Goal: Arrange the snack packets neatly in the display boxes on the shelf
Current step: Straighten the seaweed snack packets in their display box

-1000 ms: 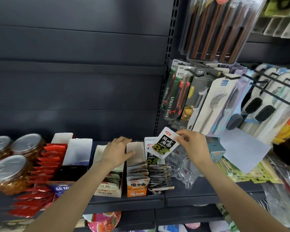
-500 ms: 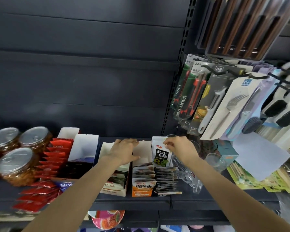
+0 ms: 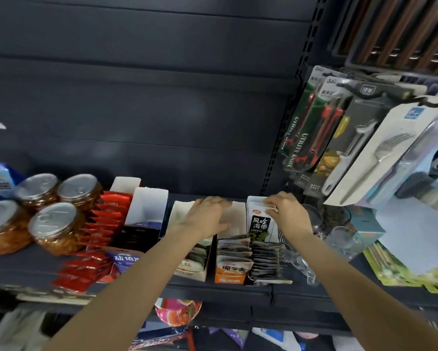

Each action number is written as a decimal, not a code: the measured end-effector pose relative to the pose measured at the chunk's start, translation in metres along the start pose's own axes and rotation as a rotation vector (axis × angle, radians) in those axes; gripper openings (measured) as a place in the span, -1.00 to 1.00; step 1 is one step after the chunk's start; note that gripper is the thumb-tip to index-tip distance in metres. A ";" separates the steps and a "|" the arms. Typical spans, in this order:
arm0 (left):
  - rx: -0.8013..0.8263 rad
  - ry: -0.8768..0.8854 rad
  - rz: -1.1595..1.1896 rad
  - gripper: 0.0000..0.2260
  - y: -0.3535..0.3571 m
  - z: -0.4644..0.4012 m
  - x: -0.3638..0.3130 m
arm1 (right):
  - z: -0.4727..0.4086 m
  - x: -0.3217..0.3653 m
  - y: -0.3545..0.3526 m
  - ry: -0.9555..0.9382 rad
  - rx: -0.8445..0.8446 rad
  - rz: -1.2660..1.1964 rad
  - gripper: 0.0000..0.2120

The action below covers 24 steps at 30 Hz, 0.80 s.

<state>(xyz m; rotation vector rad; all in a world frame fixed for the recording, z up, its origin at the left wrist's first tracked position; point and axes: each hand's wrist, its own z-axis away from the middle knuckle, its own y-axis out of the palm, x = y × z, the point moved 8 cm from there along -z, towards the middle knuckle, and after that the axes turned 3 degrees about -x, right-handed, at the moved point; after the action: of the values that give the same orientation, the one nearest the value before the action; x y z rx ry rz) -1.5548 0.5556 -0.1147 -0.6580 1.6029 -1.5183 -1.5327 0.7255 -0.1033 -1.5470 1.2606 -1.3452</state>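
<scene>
Centre-right of the frame, the right hand point(image 3: 287, 214) pinches the top of a black-and-white packet point(image 3: 260, 222) — upright at the back of the rightmost box point(image 3: 268, 262). The left hand point(image 3: 207, 217) rests flat, fingers straight, on the neighbouring box point(image 3: 231, 273) — shelf point(image 3: 238, 290) beneath.

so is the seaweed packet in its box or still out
In, upright: the seaweed packet stands at the back of the rightmost box, the right hand pinching its top.
</scene>
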 end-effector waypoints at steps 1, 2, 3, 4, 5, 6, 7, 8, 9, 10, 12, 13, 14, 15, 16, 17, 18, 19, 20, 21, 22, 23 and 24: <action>-0.024 0.008 0.013 -0.49 -0.001 0.004 -0.002 | 0.002 0.000 -0.005 0.013 -0.013 -0.070 -0.72; -0.056 0.012 0.035 -0.52 -0.003 0.009 -0.004 | 0.006 0.000 -0.009 0.027 -0.025 -0.153 -0.71; -0.091 0.012 0.075 -0.55 -0.003 0.013 -0.005 | 0.011 0.001 -0.012 0.036 -0.014 -0.225 -0.72; -0.115 0.009 0.138 -0.58 -0.003 0.016 -0.005 | 0.016 0.002 -0.012 0.031 0.031 -0.269 -0.75; -0.115 0.006 0.217 -0.60 -0.001 0.020 -0.007 | 0.022 0.004 -0.010 0.019 0.103 -0.278 -0.77; -0.088 0.008 0.295 -0.62 0.002 0.023 -0.010 | 0.029 0.006 -0.007 0.008 0.178 -0.271 -0.78; -0.044 0.017 0.349 -0.63 0.006 0.026 -0.013 | 0.036 0.008 -0.004 -0.002 0.239 -0.260 -0.79; -0.001 0.030 0.367 -0.64 0.010 0.028 -0.017 | 0.042 0.008 -0.002 -0.014 0.282 -0.245 -0.79; 0.031 0.039 0.360 -0.64 0.013 0.030 -0.019 | 0.046 0.009 0.000 -0.027 0.313 -0.222 -0.79; 0.047 0.041 0.347 -0.65 0.014 0.031 -0.020 | 0.049 0.009 0.001 -0.041 0.338 -0.195 -0.78; 0.054 0.028 0.337 -0.68 0.016 0.031 -0.020 | 0.052 0.010 0.003 -0.050 0.361 -0.154 -0.76; 0.055 0.022 0.339 -0.69 0.016 0.031 -0.019 | 0.052 0.010 0.002 -0.046 0.356 -0.137 -0.76; 0.053 0.017 0.341 -0.71 0.016 0.031 -0.019 | 0.051 0.011 0.001 -0.046 0.342 -0.110 -0.76; 0.051 0.016 0.341 -0.71 0.016 0.032 -0.019 | 0.051 0.012 -0.001 -0.052 0.330 -0.078 -0.76; 0.053 0.019 0.340 -0.72 0.016 0.032 -0.021 | 0.051 0.014 -0.001 -0.065 0.327 -0.055 -0.77; 0.058 0.022 0.342 -0.73 0.017 0.033 -0.022 | 0.051 0.015 0.000 -0.080 0.331 -0.041 -0.78; 0.064 0.023 0.346 -0.74 0.017 0.033 -0.023 | 0.051 0.017 0.000 -0.097 0.333 -0.029 -0.79; 0.068 0.021 0.350 -0.74 0.018 0.033 -0.024 | 0.051 0.018 0.001 -0.112 0.331 -0.012 -0.79; 0.070 0.017 0.353 -0.74 0.019 0.034 -0.024 | 0.052 0.020 0.001 -0.128 0.321 0.011 -0.78; 0.070 0.014 0.354 -0.75 0.019 0.034 -0.024 | 0.054 0.022 0.002 -0.141 0.305 0.038 -0.78; 0.069 0.012 0.355 -0.75 0.020 0.034 -0.024 | 0.055 0.023 0.002 -0.154 0.283 0.059 -0.76; 0.070 0.009 0.358 -0.75 0.021 0.035 -0.024 | 0.057 0.025 0.002 -0.163 0.260 0.065 -0.76; 0.073 0.007 0.362 -0.75 0.021 0.035 -0.024 | 0.058 0.026 0.001 -0.167 0.238 0.058 -0.76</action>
<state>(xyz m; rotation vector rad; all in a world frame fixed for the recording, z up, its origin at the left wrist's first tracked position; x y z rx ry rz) -1.5093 0.5584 -0.1287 -0.3004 1.5649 -1.3033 -1.4772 0.6958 -0.1088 -1.4138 0.9972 -1.2512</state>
